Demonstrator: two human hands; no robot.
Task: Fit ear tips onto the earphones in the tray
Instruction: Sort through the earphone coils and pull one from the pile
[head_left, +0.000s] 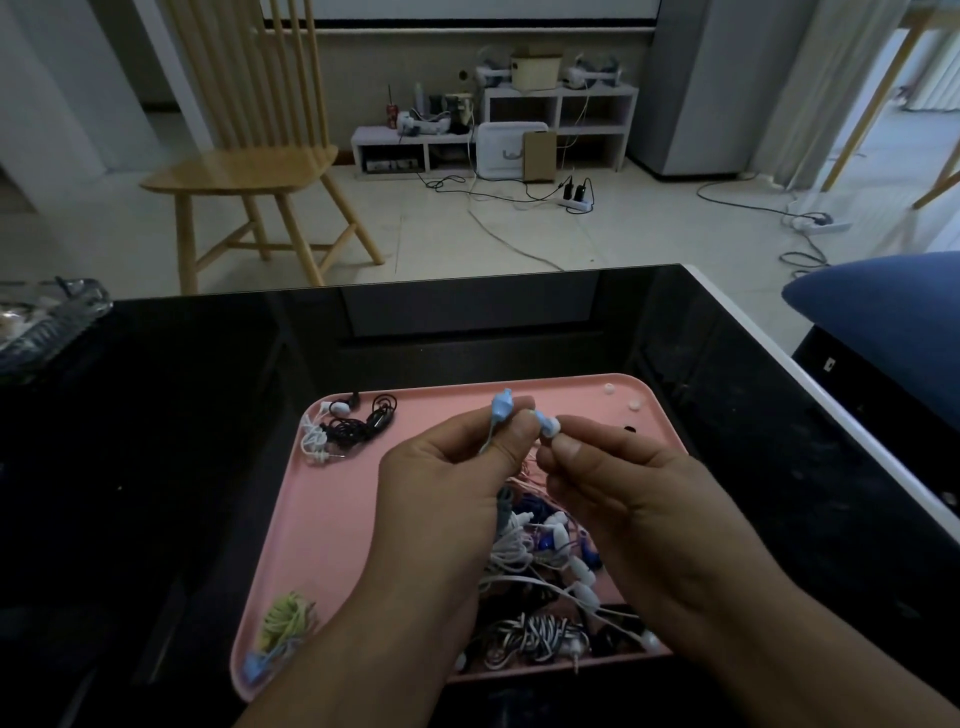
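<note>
Earphones in pale blue (503, 406) are held above the pink tray (332, 519) on the black tabletop (208, 415). The left hand (447, 478) has its grip pinched on one bud and its cord, while the right hand (613, 483) has its grip pinched on the whitish ear tip (551, 426) at the second bud. More tangled earphones (540, 561) lie in the tray below.

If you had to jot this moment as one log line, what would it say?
left hand: pinches blue earphones | right hand: presses ear tip on second bud | over pink tray | step: fitting
</note>
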